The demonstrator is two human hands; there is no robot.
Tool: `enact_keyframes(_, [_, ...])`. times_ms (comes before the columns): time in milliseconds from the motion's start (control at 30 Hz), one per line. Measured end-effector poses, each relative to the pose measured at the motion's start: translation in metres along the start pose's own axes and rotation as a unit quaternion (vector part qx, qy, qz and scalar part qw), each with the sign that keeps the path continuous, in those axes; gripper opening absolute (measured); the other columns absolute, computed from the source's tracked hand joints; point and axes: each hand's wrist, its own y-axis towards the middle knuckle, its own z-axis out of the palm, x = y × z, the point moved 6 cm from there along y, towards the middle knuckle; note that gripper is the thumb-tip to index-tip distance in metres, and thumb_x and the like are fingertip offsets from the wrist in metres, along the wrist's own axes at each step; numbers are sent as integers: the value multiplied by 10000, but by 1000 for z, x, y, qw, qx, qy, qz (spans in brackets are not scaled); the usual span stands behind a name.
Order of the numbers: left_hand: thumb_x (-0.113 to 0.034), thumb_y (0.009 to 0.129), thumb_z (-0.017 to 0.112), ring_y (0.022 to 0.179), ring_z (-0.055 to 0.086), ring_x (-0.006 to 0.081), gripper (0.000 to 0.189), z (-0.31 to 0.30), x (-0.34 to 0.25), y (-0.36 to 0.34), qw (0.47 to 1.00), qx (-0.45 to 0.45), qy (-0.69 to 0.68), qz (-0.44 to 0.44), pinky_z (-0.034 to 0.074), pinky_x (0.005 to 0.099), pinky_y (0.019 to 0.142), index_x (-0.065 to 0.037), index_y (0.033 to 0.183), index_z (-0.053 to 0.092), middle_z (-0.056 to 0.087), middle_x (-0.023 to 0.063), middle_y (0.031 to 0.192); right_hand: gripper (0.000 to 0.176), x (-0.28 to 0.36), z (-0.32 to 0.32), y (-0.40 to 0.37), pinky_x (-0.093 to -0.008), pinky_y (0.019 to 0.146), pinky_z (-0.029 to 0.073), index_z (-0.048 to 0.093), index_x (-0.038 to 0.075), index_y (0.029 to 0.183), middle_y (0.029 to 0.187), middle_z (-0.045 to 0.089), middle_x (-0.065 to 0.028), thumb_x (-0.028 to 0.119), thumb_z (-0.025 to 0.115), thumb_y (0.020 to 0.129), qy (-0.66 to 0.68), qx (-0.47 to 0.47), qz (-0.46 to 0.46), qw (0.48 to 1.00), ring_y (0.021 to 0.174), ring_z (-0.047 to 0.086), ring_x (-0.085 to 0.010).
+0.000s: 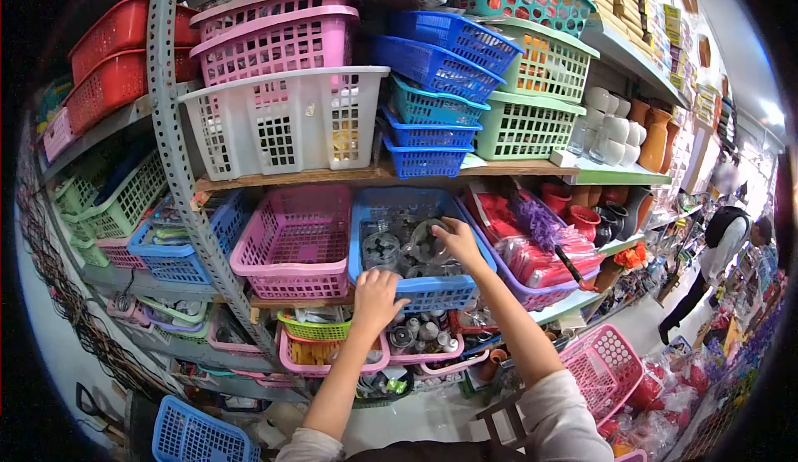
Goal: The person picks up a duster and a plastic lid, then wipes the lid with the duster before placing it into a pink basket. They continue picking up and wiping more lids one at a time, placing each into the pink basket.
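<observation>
A blue plastic basket (424, 289) sits on a middle shelf and holds several clear packaged items (391, 246). My left hand (376, 300) grips the front rim of this basket, fingers curled over the edge. My right hand (455, 241) reaches into the basket and rests on the clear packages near its right side. A pink basket (295, 242) stands just left of the blue one. A purple basket (532, 292) with red packages stands to its right.
Stacked white (283, 121), pink, blue and green baskets fill the shelf above. A metal upright (179, 154) runs down the left. Lower shelves hold small goods. A pink basket (603, 366) stands on the floor at right. A person (715, 254) stands in the aisle far right.
</observation>
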Motion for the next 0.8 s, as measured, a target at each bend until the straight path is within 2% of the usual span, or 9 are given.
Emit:
enact_keyframes(67, [-233,636,752,913,535,246,391,10,3,-2,999,41,33,0,374,377,831,-71,944,575,588,69,889,504,-23,14,17,-325,609,505,515,-87,1130,1000,618,-223,260,664,796,38,0,54,998,813,635,-241])
enact_keyframes(133, [-157,597,750,853,531,228,344,14,4,-2,999,8,44,14,374,365,753,-91,879,563,571,49,838,470,-48,29,29,-324,411,488,423,-13,1196,867,603,-158,215,622,836,11,44,140,989,536,599,-218])
enact_keyframes(300, [-115,579,748,844,527,230,346,21,5,-7,999,4,50,-1,375,362,738,-97,870,563,564,41,830,357,-117,55,58,-321,382,467,453,4,1103,778,584,-146,198,610,847,75,25,174,982,495,596,-229])
enact_keyframes(400, [-105,577,745,832,526,230,343,20,3,-9,998,-17,54,4,376,362,736,-93,870,569,562,43,827,332,-112,51,55,-385,450,491,488,-2,1054,773,605,-165,254,582,866,-11,32,146,989,641,633,-295])
enact_keyframes(467, [-101,573,745,825,525,230,346,21,2,-9,999,-11,50,1,376,362,735,-92,873,573,562,42,827,526,-64,49,44,-429,786,467,488,-97,1089,1087,548,-278,371,562,863,-370,136,25,919,981,580,-360])
enact_keyframes(600, [-92,570,736,799,520,232,339,23,3,-9,999,-18,48,3,374,363,723,-92,869,577,557,38,818,757,-84,58,44,-448,904,422,426,-128,1183,1219,434,-339,521,559,815,-374,168,46,911,1078,496,-452])
enact_keyframes(667, [-92,573,730,794,518,231,326,21,2,-8,999,-17,49,3,372,363,718,-93,859,573,554,37,812,895,-49,52,29,-421,943,401,426,-84,1227,1146,492,-326,605,637,697,-359,129,48,923,1110,484,-415])
enact_keyframes(733, [-91,577,724,790,516,231,313,19,1,-8,999,-14,49,1,371,362,713,-95,849,569,551,35,806,1077,-46,51,26,-430,984,361,395,-83,1252,1263,382,-338,669,705,547,-301,145,78,939,1169,430,-423])
enact_keyframes(800, [-75,705,552,744,512,221,125,14,-3,-6,998,-38,41,11,376,354,690,-79,829,569,529,42,738,1152,-40,59,17,-448,1000,340,360,-139,1229,1243,393,-359,668,731,497,-399,246,-1,883,1180,393,-462])
